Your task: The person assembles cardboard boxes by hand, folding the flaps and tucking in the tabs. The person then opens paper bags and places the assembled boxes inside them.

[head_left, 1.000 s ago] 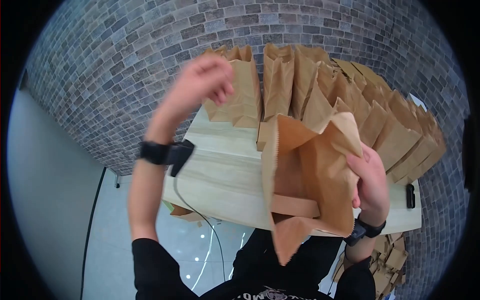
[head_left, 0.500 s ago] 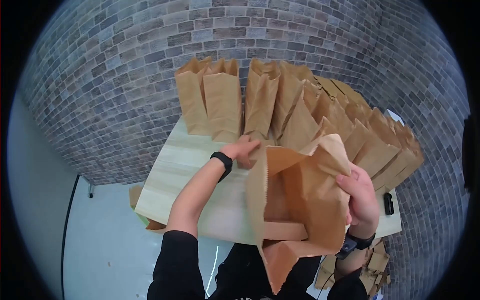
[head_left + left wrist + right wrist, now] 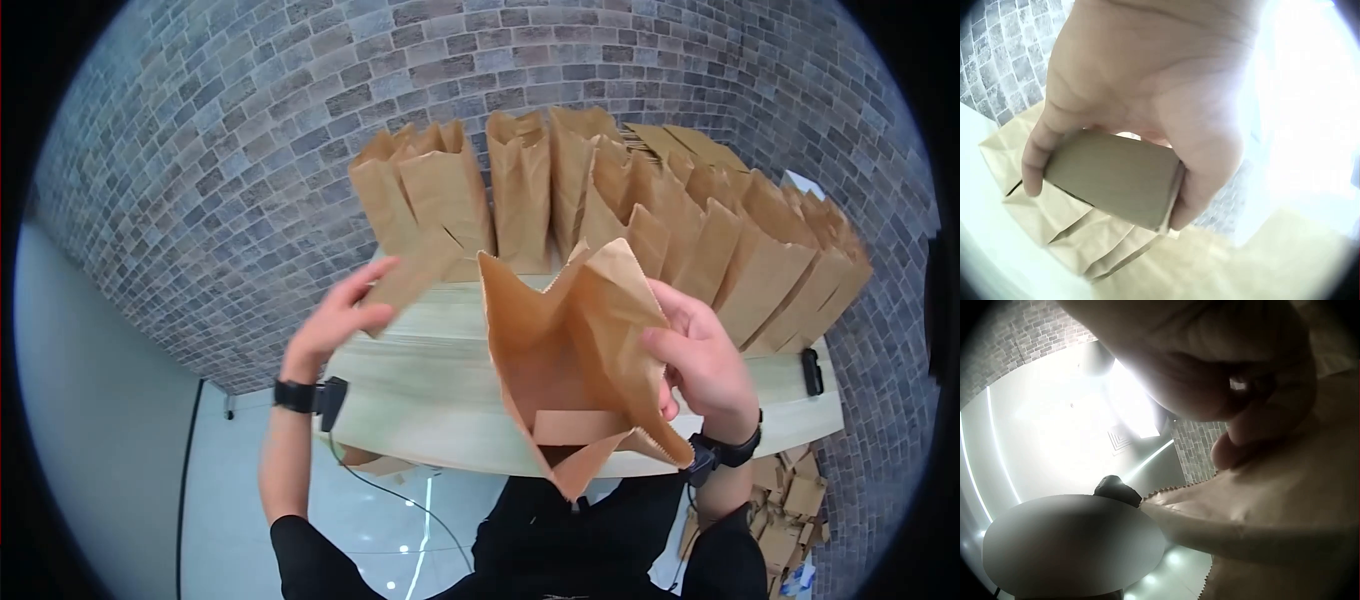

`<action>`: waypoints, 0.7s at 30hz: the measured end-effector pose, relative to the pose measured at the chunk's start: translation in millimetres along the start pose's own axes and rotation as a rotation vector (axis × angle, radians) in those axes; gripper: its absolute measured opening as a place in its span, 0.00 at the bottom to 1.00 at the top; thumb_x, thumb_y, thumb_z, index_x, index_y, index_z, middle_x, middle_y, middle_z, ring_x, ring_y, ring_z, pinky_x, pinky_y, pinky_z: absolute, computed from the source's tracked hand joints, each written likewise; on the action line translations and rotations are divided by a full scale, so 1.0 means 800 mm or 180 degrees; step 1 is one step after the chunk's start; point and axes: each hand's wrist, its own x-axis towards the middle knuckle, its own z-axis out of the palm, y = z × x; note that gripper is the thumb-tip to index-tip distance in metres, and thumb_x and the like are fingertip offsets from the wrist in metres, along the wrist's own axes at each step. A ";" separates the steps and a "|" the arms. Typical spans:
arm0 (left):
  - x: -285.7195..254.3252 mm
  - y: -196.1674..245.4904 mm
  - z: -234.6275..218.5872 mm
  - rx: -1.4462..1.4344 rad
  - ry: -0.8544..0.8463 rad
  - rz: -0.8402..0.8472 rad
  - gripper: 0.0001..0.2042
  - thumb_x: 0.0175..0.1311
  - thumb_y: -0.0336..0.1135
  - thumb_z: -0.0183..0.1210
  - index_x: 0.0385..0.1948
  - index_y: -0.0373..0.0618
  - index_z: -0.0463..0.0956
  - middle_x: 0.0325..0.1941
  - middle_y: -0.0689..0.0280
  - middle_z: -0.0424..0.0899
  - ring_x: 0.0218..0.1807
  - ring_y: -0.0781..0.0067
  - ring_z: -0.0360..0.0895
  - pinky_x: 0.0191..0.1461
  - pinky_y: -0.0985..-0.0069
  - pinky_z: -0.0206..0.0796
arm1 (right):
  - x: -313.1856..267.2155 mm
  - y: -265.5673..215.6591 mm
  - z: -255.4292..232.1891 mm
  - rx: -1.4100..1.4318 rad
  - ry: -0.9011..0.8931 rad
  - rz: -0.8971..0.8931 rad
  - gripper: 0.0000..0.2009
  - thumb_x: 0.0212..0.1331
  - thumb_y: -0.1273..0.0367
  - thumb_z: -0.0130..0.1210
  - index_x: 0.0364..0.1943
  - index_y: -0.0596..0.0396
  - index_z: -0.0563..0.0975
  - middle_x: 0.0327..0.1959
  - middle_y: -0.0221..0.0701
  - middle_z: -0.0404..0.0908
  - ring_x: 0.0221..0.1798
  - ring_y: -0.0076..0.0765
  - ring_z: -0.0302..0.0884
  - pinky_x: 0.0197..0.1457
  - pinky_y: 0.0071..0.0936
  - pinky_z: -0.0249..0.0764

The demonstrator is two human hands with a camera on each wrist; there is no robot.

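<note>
My left hand (image 3: 335, 318) holds a small brown cardboard box (image 3: 412, 282) above the left part of the table. In the left wrist view the thumb and fingers grip the box (image 3: 1113, 178) at its opposite ends. My right hand (image 3: 700, 355) pinches the side of an open brown paper bag (image 3: 612, 320), thumb outside near the zigzag-cut rim. That bag is tilted, its mouth facing me, and one flat cardboard piece (image 3: 575, 428) shows inside. The right wrist view has fingers (image 3: 1266, 425) against the bag's paper (image 3: 1285, 494).
Several upright paper bags (image 3: 520, 190) line the back and right of the pale table (image 3: 420, 380). Flat brown pieces (image 3: 690, 145) are stacked behind them. A black object (image 3: 812, 372) lies at the right edge. Loose cardboard (image 3: 785, 510) is piled on the floor; a cable (image 3: 400, 495) trails from the left wrist.
My left hand came down to a box on the table by the standing bags, then lifted it away to the left. The right hand keeps hold of the bag, which has shifted slightly.
</note>
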 end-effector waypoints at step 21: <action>0.061 0.341 0.154 0.3521 -0.2376 -0.1271 0.35 0.70 0.65 0.40 0.58 0.40 0.74 0.47 0.53 0.83 0.33 0.62 0.85 0.41 0.73 0.80 | 0.011 0.013 -0.007 -0.0083 0.0040 -0.0208 0.25 0.65 0.77 0.40 0.69 0.64 0.61 0.46 0.37 0.83 0.14 0.21 0.75 0.15 0.18 0.72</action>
